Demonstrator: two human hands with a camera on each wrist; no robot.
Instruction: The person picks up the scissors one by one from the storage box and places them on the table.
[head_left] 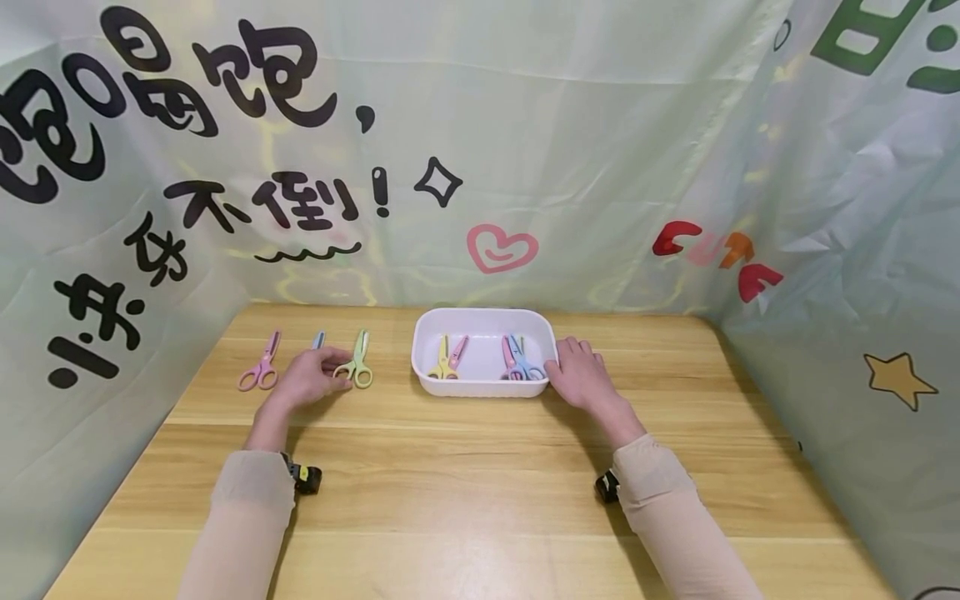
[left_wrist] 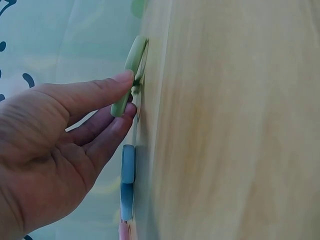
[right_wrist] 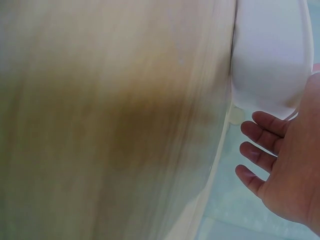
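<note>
My left hand [head_left: 306, 379] pinches one handle of the green scissors [head_left: 362, 360] between thumb and fingers, as the left wrist view shows. Their blades point to the back of the table. Blue scissors [left_wrist: 128, 182] lie just left of them, mostly hidden behind the hand in the head view. Farther left are pink scissors [head_left: 264, 367]. At the right end of a white plastic basket [head_left: 483, 388], my right hand [head_left: 579, 373] rests its thumb side against the rim, fingers loosely extended. Yellow scissors [head_left: 442, 365], blue scissors [head_left: 527, 367] and several others lie inside the basket.
The wooden table [head_left: 465, 483] ends at a printed cloth backdrop [head_left: 600, 167] at the back, with more cloth along both sides. The basket stands near the back edge, right of the green scissors.
</note>
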